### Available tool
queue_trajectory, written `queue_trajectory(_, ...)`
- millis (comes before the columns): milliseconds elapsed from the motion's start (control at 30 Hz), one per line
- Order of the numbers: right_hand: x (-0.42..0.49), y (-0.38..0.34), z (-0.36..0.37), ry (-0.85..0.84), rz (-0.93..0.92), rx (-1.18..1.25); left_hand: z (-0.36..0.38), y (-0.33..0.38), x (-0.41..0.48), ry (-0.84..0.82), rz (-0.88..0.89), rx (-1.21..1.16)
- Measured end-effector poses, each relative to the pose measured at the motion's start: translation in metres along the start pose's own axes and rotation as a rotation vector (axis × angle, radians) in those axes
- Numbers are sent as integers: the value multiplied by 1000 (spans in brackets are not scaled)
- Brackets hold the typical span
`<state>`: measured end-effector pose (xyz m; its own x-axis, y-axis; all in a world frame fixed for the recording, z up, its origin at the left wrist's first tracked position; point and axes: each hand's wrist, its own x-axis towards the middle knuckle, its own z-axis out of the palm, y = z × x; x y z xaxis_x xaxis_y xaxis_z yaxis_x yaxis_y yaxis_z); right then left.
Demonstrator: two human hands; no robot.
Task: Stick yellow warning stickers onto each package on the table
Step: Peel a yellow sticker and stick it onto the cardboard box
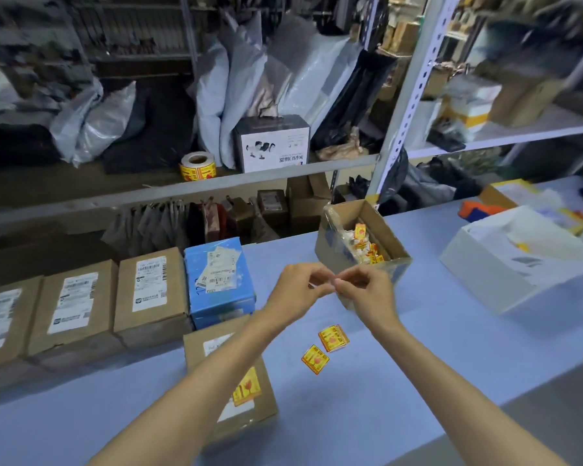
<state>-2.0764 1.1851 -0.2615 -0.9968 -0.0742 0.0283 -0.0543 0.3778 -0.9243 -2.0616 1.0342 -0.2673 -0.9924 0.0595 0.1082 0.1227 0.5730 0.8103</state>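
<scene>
Left hand (298,290) and right hand (367,292) pinch one small pale scrap (312,284) | blue table (428,334) | cluttered shelving (216,183) behind

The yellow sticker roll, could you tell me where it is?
In the head view, the sticker roll stands on the shelf, left of centre, beside the white box.

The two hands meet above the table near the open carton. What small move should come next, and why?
Probably carry the small piece, pinched between the left hand and the right hand, over to the blue package. It is likely a sticker, though too small to tell. The nearest brown package already bears a yellow sticker; the blue one shows none.
</scene>
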Motion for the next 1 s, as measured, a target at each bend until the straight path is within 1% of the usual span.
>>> queue_trajectory(100,30,6,-26,63,-36,-141,7,12,38,-48,52,327)
queue_trajectory(167,58,8,-42,98,-63,-262,9,18,66,-73,29,454)
queue_trajectory(267,105,10,-60,151,-57,-424,13,24,101,-107,-28,511)
queue_trajectory(300,118,10,-65,137,-45,-448,15,26,110,-110,-41,517)
queue_trajectory(400,146,13,-71,0,-12,-447,20,31,129,-95,-54,536)
queue_trajectory(467,152,16,-71,-47,-34,-485,19,32,134,-62,-58,531)
queue_trajectory(533,151,21,-66,-50,-98,-541,18,25,132,-36,-89,501)
queue_trajectory(667,135,25,-39,-64,-192,-446,15,-6,105,10,-212,394)
queue_trajectory(800,105,21,7,-218,-265,-386,7,-37,57,80,-347,303)
queue_trajectory(900,73,30,50,-385,-205,-392,-3,-61,11,147,-462,228)
queue_trajectory(1000,39,38,86,-527,-99,-418,-17,-81,-38,280,-513,135)
